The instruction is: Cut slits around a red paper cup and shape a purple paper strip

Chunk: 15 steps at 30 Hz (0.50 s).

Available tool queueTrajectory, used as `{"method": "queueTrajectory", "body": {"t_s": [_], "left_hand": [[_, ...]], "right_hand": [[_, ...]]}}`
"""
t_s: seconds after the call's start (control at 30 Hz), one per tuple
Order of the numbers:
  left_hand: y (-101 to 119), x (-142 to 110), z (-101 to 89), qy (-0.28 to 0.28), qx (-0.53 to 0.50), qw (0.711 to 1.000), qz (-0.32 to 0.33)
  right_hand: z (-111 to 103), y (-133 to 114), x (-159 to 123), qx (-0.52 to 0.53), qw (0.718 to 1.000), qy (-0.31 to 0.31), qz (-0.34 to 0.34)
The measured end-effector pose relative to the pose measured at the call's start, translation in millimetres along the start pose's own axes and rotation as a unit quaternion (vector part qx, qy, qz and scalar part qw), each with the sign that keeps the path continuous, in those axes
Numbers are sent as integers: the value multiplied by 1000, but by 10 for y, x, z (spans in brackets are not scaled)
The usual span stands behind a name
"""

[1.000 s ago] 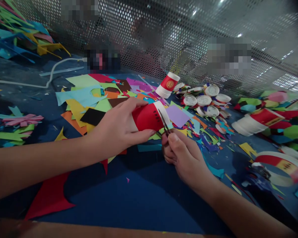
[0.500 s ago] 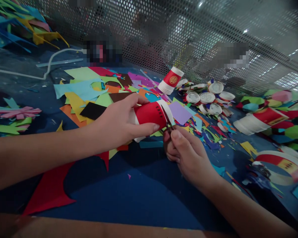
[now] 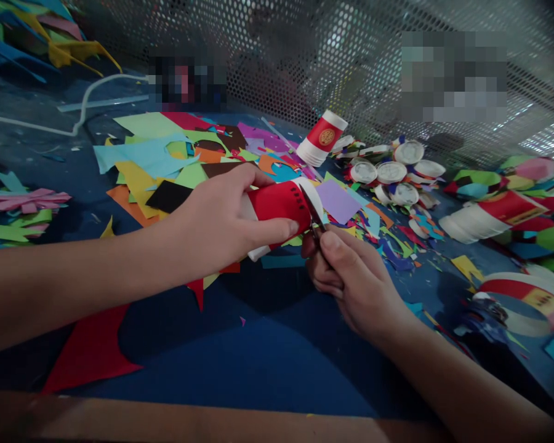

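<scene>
My left hand [image 3: 216,221] is wrapped around a red and white paper cup [image 3: 279,206] held on its side above the blue table [image 3: 268,363]. My right hand [image 3: 351,277] is closed on a small pair of scissors [image 3: 312,221], only partly visible. Their blades sit at the cup's white rim. The scissors' handles are hidden inside my fingers.
Coloured paper sheets and scraps [image 3: 166,166] cover the table behind my hands. A stack of paper cups [image 3: 323,138] lies by cut-off cup bottoms [image 3: 392,175]. More cups [image 3: 484,215] and cut rings [image 3: 521,295] lie at right. A perforated metal screen [image 3: 305,61] closes the back.
The blades have moved slightly along the cup's rim and my right hand has shifted a little nearer the cup. My left hand keeps the same hold.
</scene>
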<state>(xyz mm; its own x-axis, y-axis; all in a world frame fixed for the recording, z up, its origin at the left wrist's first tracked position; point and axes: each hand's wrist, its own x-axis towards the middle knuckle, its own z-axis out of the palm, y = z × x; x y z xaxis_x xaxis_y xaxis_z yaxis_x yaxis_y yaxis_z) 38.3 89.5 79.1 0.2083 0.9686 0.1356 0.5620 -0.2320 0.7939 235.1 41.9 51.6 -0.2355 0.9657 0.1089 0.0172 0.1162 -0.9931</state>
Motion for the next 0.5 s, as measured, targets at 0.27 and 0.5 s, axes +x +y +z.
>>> {"method": "queueTrajectory", "body": {"t_s": [0.27,0.5], "left_hand": [[-6,-69,68,4,-47,999,-10],[-21,-80,72,7,-47,999,-10]], "right_hand": [[28,7,-38,-4,999,38,-11],[19,16,-54,-10,999,39,-12]]}}
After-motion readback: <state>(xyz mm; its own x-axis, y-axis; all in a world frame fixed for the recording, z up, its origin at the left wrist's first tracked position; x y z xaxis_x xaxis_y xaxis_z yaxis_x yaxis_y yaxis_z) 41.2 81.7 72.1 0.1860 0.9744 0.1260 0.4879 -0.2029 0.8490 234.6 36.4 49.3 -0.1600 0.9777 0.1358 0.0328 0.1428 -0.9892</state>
